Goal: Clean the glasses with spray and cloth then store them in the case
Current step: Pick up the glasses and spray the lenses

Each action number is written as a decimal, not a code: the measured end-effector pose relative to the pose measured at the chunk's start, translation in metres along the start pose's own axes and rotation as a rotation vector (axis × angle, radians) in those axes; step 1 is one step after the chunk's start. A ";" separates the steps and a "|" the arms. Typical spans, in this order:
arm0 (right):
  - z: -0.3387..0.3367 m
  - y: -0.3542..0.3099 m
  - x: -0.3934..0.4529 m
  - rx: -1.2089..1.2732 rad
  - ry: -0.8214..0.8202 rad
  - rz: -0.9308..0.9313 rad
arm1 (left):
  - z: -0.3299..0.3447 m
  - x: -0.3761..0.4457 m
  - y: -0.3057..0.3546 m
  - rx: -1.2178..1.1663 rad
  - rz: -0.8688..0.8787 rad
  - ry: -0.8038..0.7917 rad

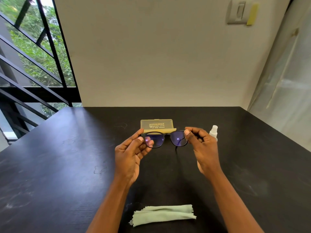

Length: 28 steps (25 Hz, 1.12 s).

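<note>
Two hands, one pair of specs, and a whole lot of black table [67,157] filling the lower half of the frame, with bare surface left and right of the arms, so moving around shouldn't be a squeeze. The table's back edge meets the wall just past mid-frame; its left edge runs off toward the stair railing.

Next biggest: the green cloth [164,214], folded, lying at bottom centre between the forearms. The yellowish case [157,124] stands open at centre frame, right behind the glasses [165,139], which are held up above the table. Left hand [130,154] pinches the left end of the frame, right hand [202,147] pinches the right end, fingers curled on it.

The little white spray bottle [214,132] stands upright just behind the right hand, and that's my worry: pulling that hand back or reaching sideways could easily tip it. Also the left thumb looks like it overlaps the lens, so smudges seem likely. Folding the arms carelessly could snag the case lid behind.
</note>
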State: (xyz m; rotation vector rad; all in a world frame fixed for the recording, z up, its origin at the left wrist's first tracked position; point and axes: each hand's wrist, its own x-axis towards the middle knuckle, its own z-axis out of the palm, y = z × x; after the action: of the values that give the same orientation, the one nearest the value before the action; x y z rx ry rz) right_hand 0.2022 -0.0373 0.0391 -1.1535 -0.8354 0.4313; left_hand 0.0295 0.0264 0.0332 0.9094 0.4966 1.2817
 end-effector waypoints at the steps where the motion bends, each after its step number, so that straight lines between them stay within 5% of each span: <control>1: 0.000 0.000 0.001 -0.002 -0.002 0.001 | 0.000 0.000 0.002 -0.033 -0.019 -0.017; 13: -0.003 0.002 0.007 -0.103 -0.002 -0.050 | -0.006 0.001 0.009 -0.002 -0.108 -0.093; 19: -0.031 0.008 0.026 -0.319 0.549 -0.024 | -0.010 0.005 0.007 -0.041 -0.133 -0.075; 23: -0.050 0.033 0.037 -0.571 0.292 0.148 | -0.011 0.007 0.007 -0.048 -0.149 -0.067; 28: -0.049 0.047 0.035 -0.730 0.149 0.076 | -0.011 0.007 0.006 -0.054 -0.151 -0.055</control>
State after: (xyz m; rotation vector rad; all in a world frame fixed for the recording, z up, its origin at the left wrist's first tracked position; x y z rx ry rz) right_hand 0.2667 -0.0261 0.0007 -1.8700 -0.8421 0.0873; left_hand 0.0190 0.0365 0.0331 0.8441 0.4762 1.1248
